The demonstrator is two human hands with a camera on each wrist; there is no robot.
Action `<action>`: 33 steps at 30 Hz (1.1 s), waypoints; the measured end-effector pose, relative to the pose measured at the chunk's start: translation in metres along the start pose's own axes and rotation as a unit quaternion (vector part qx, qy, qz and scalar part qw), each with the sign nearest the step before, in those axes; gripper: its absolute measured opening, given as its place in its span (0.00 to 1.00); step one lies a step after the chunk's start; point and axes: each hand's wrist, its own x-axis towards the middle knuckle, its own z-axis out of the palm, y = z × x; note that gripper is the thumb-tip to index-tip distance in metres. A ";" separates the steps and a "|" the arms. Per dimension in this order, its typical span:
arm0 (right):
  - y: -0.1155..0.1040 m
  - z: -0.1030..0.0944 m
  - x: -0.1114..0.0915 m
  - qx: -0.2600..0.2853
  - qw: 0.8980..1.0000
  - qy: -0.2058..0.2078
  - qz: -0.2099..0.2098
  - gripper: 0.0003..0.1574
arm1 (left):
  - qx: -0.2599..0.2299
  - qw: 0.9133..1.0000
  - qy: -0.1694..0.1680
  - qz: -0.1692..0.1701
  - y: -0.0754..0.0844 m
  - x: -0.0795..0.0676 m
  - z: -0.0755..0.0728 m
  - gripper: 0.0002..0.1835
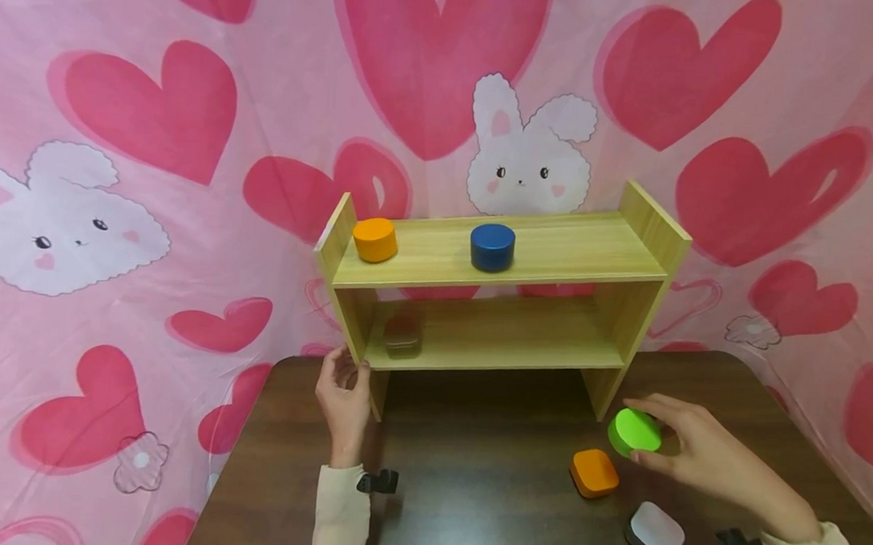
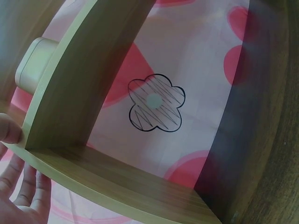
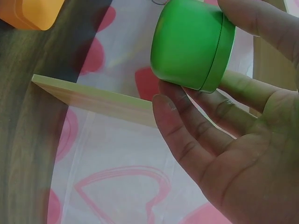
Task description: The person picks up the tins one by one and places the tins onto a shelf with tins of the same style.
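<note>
A small two-tier wooden shelf (image 1: 498, 364) stands on the dark table. My left hand (image 1: 344, 389) grips its left side panel, thumb on the front edge and fingers (image 2: 28, 184) along the outer side. Above the table, right of the shelf, my right hand (image 1: 679, 441) holds a round green tin (image 1: 635, 433) between thumb and fingers. The right wrist view shows the lid seam of this green tin (image 3: 191, 46). Below it on the table lie an orange square tin (image 1: 594, 474) and a white-topped square tin (image 1: 656, 533).
On the upper board sit an orange round tin (image 1: 376, 240) at the left and a blue round tin (image 1: 492, 248) near the middle. A dim, squarish tin (image 1: 402, 337) is at the left of the lower board. Behind hangs a pink cloth (image 1: 290, 123) with hearts and rabbits.
</note>
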 end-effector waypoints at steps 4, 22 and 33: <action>-0.002 -0.001 0.001 0.002 1.000 -0.004 0.005 0.41 | -0.006 1.000 0.000 0.005 0.001 0.000 -0.001 0.15; -0.009 -0.007 0.007 0.002 1.000 -0.011 0.010 0.40 | -0.001 1.000 -0.001 0.000 0.002 0.000 -0.002 0.15; -0.017 -0.014 0.016 -0.025 1.000 -0.001 -0.012 0.40 | -0.003 1.000 -0.004 0.003 0.002 0.000 -0.001 0.16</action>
